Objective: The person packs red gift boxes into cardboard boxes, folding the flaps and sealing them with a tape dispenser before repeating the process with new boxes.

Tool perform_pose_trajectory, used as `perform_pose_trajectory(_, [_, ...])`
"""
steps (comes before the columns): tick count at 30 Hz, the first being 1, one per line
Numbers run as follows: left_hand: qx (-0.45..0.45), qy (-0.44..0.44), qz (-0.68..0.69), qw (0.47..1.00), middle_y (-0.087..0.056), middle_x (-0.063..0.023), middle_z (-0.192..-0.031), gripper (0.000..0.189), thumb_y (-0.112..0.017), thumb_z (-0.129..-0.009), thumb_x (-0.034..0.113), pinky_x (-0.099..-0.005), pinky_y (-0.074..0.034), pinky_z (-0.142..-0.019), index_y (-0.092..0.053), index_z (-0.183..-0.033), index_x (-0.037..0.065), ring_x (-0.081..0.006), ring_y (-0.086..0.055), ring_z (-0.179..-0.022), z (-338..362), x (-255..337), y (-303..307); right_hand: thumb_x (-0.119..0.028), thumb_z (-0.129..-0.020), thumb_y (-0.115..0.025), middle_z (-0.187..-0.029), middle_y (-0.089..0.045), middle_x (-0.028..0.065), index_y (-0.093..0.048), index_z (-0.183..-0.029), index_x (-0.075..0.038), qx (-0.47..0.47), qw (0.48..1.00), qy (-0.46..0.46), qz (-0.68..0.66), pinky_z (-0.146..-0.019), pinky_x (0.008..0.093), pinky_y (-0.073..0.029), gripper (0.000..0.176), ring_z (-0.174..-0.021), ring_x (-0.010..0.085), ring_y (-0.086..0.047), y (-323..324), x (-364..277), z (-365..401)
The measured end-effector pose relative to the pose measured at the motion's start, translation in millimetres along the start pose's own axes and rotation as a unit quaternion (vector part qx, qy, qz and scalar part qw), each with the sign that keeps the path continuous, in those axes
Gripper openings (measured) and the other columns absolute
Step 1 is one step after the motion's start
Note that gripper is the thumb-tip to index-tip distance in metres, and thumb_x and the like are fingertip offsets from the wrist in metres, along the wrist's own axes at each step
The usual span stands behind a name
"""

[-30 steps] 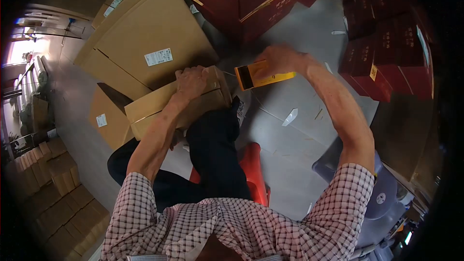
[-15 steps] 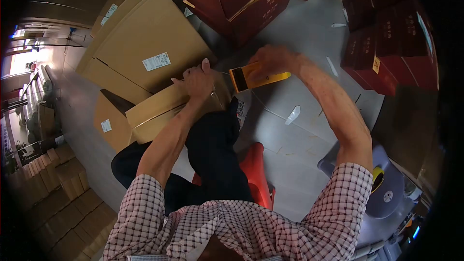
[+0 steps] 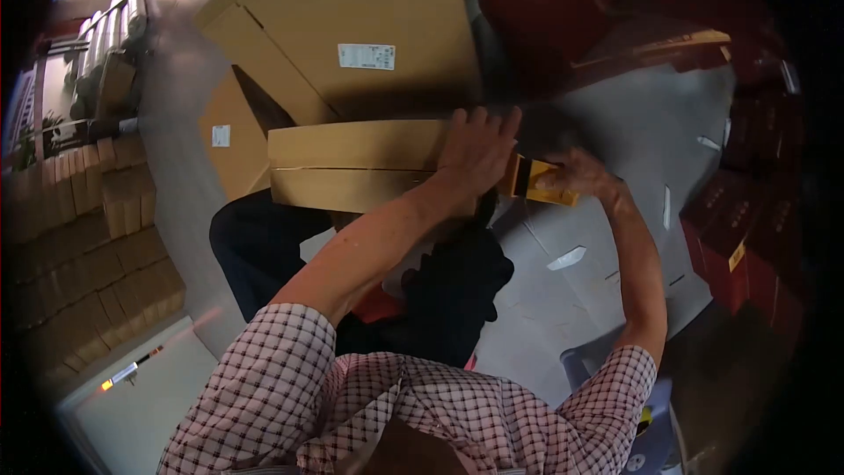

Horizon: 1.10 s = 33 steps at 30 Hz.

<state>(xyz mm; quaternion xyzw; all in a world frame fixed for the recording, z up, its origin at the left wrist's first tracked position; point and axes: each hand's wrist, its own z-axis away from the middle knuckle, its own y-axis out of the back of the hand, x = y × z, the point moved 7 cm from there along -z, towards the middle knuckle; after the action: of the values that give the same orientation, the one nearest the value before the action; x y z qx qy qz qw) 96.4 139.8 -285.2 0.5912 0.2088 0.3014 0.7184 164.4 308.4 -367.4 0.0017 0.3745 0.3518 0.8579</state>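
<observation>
A narrow brown carton [image 3: 352,158] lies across my knees, its long seam facing me. My left hand [image 3: 479,149] rests with spread fingers on the carton's right end. Just to the right, my right hand [image 3: 585,174] grips a yellow tape dispenser [image 3: 549,192], whose dark front end is at the carton's right end. Whether it touches the carton cannot be made out. Behind the carton stands a larger brown box [image 3: 378,9] with a white label [image 3: 367,56].
Dark red boxes stand at the top and at the right [image 3: 738,220]. Stacked cartons [image 3: 105,255] are at the left. White scraps [image 3: 567,258] lie on the grey floor. A purple-grey stool [image 3: 651,440] is at the lower right.
The view has turned. The carton now lies more level, my left hand has moved to its right end with fingers spread, and the dispenser has come down close to that end.
</observation>
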Motion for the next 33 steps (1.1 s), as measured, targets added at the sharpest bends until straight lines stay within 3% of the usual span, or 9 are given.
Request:
perform_pose_trajectory(5, [-0.016,-0.001,-0.002,1.0,-0.069,-0.0102,-0.109,0.063,-0.062,-0.098,0.035,-0.0421,-0.038,-0.091,-0.045,-0.153,0.01,-0.0249,-0.059,-0.107,-7.7,-2.3,-5.2,-0.025,-0.083,-0.087,-0.103,-0.077,0.0121,-0.075,-0.118,-0.002,-0.03,0.987,0.058,-0.144,-0.091,0.0363,-0.054,0.043,-0.099,0.0226,-0.071,-19.8,17.5,-68.9])
perform_pose_trajectory(8, [0.101,-0.012,0.107,0.989,-0.068,-0.0111,-0.113,0.061,-0.062,-0.097,0.032,-0.043,-0.039,-0.095,-0.046,-0.152,0.008,-0.0261,-0.06,-0.106,4.5,-13.0,10.9,-0.019,-0.085,-0.086,-0.101,-0.077,0.0111,-0.075,-0.116,0.0,-0.102,0.959,0.081,-0.252,-0.082,0.0335,-0.058,0.038,-0.091,0.0197,-0.072,-35.6,9.9,-90.0])
perform_pose_trajectory(14, [0.235,-0.009,0.428,0.873,-0.066,-0.0149,-0.12,0.052,-0.061,-0.099,0.023,-0.0465,-0.04,-0.103,-0.05,-0.146,0.003,-0.0321,-0.062,-0.11,16.1,-45.3,14.1,-0.01,-0.086,-0.084,-0.098,-0.077,0.0106,-0.075,-0.116,0.0,-0.11,0.949,0.085,-0.284,-0.078,0.0329,-0.062,0.033,-0.084,0.0185,-0.074,-39.5,5.2,-98.4])
perform_pose_trajectory(16, [0.341,0.007,0.324,0.882,-0.07,-0.0183,-0.113,0.05,-0.068,-0.094,0.022,-0.0486,-0.045,-0.1,-0.055,-0.138,0.002,-0.0343,-0.065,-0.106,37.2,-79.3,32.3,-0.007,-0.084,-0.085,-0.098,-0.077,0.0092,-0.075,-0.115,0.002,-0.104,0.948,0.07,-0.291,-0.082,0.0346,-0.061,0.033,-0.085,0.0179,-0.074,-45.7,9.5,-99.7])
perform_pose_trajectory(18, [0.397,0.104,0.222,0.884,-0.07,-0.0193,-0.111,0.049,-0.061,-0.096,0.031,-0.0487,-0.046,-0.098,-0.057,-0.135,0.002,-0.0357,-0.065,-0.106,77.6,-161.4,47.6,-0.008,-0.084,-0.086,-0.098,-0.078,0.0081,-0.076,-0.114,-0.001,-0.094,0.943,0.069,-0.31,-0.087,0.0326,-0.059,0.032,-0.087,0.0158,-0.073,-52.9,21.3,-107.2])
perform_pose_trajectory(23, [0.21,0.455,0.239,0.832,-0.071,-0.0219,-0.106,0.062,-0.043,-0.102,0.056,-0.049,-0.048,-0.094,-0.061,-0.126,0.001,-0.0393,-0.067,-0.104,204.9,-345.9,-15.3,-0.007,-0.084,-0.087,-0.101,-0.078,0.0083,-0.076,-0.112,0.001,-0.087,0.937,0.049,-0.336,-0.088,0.0307,-0.057,0.031,-0.092,0.0133,-0.072,-45.3,19.2,-98.6])
perform_pose_trajectory(26, [0.167,0.5,0.32,0.787,-0.071,-0.0235,-0.104,0.078,-0.032,-0.106,0.07,-0.0492,-0.049,-0.092,-0.063,-0.121,0.001,-0.0414,-0.067,-0.103,230.0,-376.3,-54.8,-0.005,-0.084,-0.086,-0.104,-0.078,0.0085,-0.077,-0.11,-0.001,-0.061,0.936,0.043,-0.345,-0.087,0.0309,-0.058,0.028,-0.094,0.0145,-0.073,-48.1,9.6,-89.5])
perform_pose_trajectory(31, [0.17,0.515,0.374,0.752,-0.072,-0.0214,-0.106,0.076,-0.038,-0.106,0.069,-0.0437,-0.05,-0.092,-0.067,-0.111,-0.001,-0.0345,-0.067,-0.1,246.4,-441.6,-75.5,-0.008,-0.083,-0.087,-0.103,-0.077,0.0058,-0.072,-0.131,-0.005,-0.067,0.965,0.033,-0.253,-0.084,0.0302,-0.058,0.05,-0.093,0.0129,-0.069,-40.5,-65.7,-64.4])
perform_pose_trajectory(33, [0.193,0.497,0.471,0.703,-0.073,-0.0184,-0.107,0.075,-0.04,-0.106,0.068,-0.0418,-0.05,-0.092,-0.068,-0.111,-0.002,-0.0294,-0.066,-0.1,277.5,-508.5,-128.6,-0.014,-0.08,-0.09,-0.098,-0.076,0.0064,-0.074,-0.126,-0.003,0.004,0.982,0.143,-0.125,-0.078,0.0299,-0.057,0.05,-0.089,0.0111,-0.068,-36.0,-141.4,-54.8])
